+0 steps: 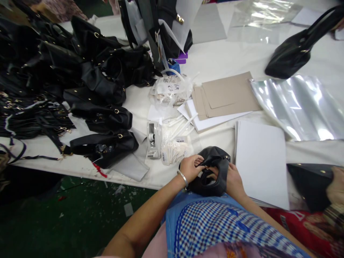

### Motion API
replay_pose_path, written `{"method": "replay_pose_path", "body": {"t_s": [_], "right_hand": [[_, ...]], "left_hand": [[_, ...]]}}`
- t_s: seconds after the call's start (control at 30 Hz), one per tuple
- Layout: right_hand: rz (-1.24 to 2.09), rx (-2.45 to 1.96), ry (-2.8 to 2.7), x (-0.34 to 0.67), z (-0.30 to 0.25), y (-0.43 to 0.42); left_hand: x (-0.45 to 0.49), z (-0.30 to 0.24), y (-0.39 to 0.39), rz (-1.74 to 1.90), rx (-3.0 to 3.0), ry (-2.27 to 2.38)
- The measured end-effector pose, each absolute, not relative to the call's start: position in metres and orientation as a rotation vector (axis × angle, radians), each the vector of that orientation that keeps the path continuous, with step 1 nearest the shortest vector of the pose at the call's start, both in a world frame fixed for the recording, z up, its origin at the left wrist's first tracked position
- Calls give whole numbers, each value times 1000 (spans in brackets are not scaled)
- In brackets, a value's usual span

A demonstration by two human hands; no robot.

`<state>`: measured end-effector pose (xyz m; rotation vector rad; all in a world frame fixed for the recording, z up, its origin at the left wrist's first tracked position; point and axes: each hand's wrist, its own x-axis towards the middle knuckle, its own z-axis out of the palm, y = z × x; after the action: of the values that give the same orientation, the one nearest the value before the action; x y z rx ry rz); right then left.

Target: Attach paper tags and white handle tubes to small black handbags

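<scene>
A black handbag (212, 154) rests at the table's near edge, against my checked apron. My left hand (190, 167), with a silver bangle at the wrist, grips the bag's left side near its opening, the thumb lying over the edge. From the right, my right hand (233, 179) is closed around the bag, and some of its fingers show through the opening by a small gold-coloured fitting. Parts of both hands are hidden by the black material. Just beyond the bag lies a plastic packet of barcoded tags (176, 150), beside a tag tool in clear packaging (154, 139).
Many black handbags (104, 147) and straps crowd the left. White sheets (260, 161), brown card (228, 95) and clear plastic sheets (303, 107) lie to the right. A co-worker's hand (335, 186) touches a black bag (309, 182) at right. Another bag (288, 57) is at upper right.
</scene>
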<state>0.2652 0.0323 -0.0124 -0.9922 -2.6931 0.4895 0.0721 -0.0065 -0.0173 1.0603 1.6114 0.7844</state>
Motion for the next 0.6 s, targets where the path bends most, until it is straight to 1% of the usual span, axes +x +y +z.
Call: {"method": "replay_pose_path", "body": {"t_s": [0.2,0.33,0.6], "right_hand": [[493,-1062,-2685,262,-11,33],[541,-1082,-2656,259,-8,34],[570,-1133,-2555,267,-21,30]], "left_hand": [[65,-19,-5,783,958,1514],[62,-21,-4,753,990,1470],[62,-19,-2,766,1000,1430]]}}
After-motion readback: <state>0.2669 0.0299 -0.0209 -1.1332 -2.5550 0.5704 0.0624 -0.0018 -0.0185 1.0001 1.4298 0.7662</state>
